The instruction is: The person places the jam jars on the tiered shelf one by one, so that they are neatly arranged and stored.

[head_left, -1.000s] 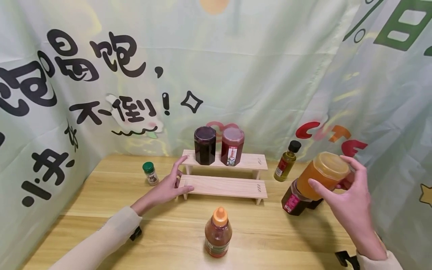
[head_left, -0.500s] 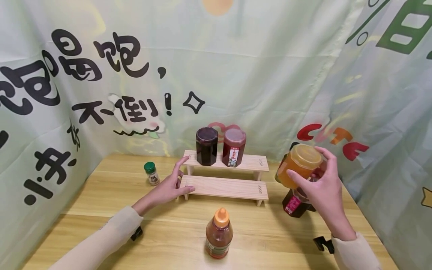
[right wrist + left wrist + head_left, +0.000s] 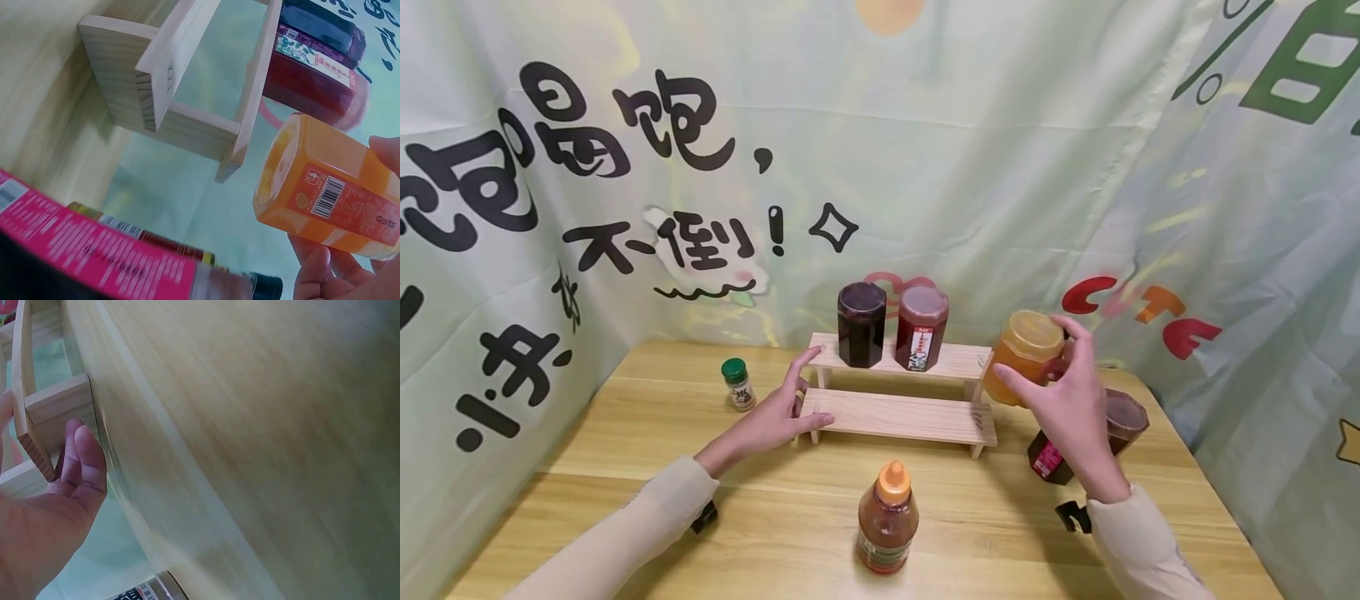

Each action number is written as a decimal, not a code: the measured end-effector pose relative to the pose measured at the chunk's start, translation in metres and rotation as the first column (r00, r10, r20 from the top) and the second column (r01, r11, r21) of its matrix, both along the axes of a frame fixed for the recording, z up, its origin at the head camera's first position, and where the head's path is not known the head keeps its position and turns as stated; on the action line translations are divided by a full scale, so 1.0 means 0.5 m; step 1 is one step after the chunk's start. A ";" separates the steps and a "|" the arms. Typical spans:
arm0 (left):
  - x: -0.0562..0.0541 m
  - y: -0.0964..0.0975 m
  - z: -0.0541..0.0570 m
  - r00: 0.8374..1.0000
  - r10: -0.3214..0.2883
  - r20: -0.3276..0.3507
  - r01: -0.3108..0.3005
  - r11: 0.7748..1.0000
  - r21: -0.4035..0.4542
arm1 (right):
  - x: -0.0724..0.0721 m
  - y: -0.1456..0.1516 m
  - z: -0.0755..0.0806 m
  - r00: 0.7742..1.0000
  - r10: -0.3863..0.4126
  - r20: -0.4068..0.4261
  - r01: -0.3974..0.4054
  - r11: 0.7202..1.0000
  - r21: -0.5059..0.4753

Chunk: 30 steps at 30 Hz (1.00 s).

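My right hand point(image 3: 1067, 408) grips a jar of orange-yellow contents point(image 3: 1022, 358), thumb on the near side and fingers on the far side. Held aloft, this jar is just right of the upper tier of a two-tier wooden rack point(image 3: 895, 412). In the right wrist view its orange barcode label point(image 3: 337, 203) shows, apart from the rack. My left hand point(image 3: 767, 418) holds the rack's left end, thumb on the lower board and fingers point(image 3: 92, 456) curled beside and under it. On the upper tier stand a dark jar point(image 3: 861, 329) and a red jar point(image 3: 922, 333).
An orange-capped squeeze bottle point(image 3: 887, 525) stands in front of the rack. A green-capped shaker point(image 3: 739, 387) is at its left. Right of it are a pink-labelled dark jar point(image 3: 1049, 460), another dark jar point(image 3: 1127, 417), and a slim bottle point(image 3: 162, 242). A printed cloth point(image 3: 1000, 167) hangs behind.
My right hand has carried the orange jar leftward, from above the dark jars to beside the rack's upper tier. My left hand stays at the rack's left end.
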State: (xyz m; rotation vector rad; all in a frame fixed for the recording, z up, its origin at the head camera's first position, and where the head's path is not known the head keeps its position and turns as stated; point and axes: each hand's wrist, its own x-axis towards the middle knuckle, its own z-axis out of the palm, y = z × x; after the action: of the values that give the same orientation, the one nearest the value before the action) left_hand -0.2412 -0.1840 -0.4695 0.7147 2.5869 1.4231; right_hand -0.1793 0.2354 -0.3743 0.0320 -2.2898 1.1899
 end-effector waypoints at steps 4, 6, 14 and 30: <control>0.001 0.000 0.000 1.000 0.000 0.004 0.000 1.000 -0.001 | -0.018 -0.015 -0.003 1.000 -0.015 0.002 0.015 1.000 0.016; 0.001 0.000 0.000 1.000 -0.001 0.008 0.001 1.000 0.000 | -0.026 -0.022 -0.004 1.000 -0.021 0.006 0.021 1.000 0.020; 0.000 0.000 0.003 1.000 0.009 0.008 -0.009 1.000 -0.005 | -0.057 -0.042 -0.015 0.999 -0.018 0.029 0.018 1.000 0.006; 0.000 0.001 -0.001 1.000 0.008 0.015 -0.007 1.000 -0.007 | -0.100 -0.065 -0.025 0.999 -0.048 0.014 0.047 0.995 0.083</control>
State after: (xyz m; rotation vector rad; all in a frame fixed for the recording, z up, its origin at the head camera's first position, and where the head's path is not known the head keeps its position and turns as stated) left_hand -0.2415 -0.1838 -0.4700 0.6913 2.5847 1.4154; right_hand -0.2292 0.2027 -0.3865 -0.0014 -2.3401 1.0748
